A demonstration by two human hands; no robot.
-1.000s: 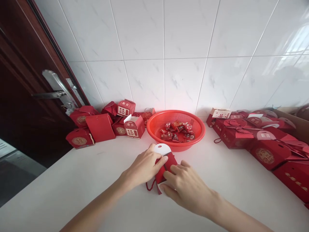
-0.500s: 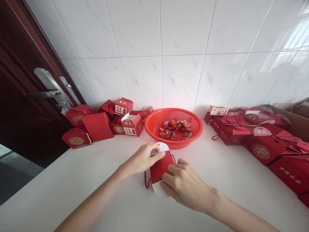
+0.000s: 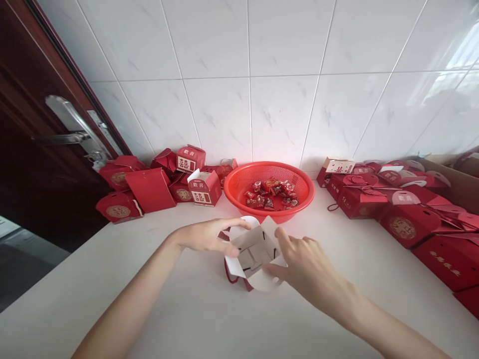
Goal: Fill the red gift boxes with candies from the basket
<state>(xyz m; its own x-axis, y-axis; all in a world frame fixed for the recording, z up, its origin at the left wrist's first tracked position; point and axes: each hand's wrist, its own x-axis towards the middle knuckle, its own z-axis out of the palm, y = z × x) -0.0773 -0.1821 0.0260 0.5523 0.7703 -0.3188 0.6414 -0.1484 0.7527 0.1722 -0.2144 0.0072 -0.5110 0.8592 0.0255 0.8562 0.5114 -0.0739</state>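
A small carton (image 3: 256, 254), red outside and white inside, stands on the white table with its top flaps spread and its inside showing. Short dark cord pieces show on its inner walls, and a dark red cord loops at its lower left. At the carton's left side is my left hand (image 3: 209, 237), thumb and fingers apart by a flap. My right hand (image 3: 305, 257) is at the right side, its thumb and index finger apart over the right flaps. Just behind the carton sits a red plastic basket (image 3: 269, 215) with wrapped candies (image 3: 271, 193) in it.
Several red boxes (image 3: 151, 189) stand at the back left, near a dark door (image 3: 33, 119) with a metal handle. More red boxes (image 3: 415, 227) fill the right side of the table (image 3: 179, 309), beside a cardboard box (image 3: 454, 184). Behind is a tiled wall.
The carton has gone from flat to opened out, with its white inside now facing up. Both hands have loosened their fingers and moved apart to its sides. The view has shifted slightly.
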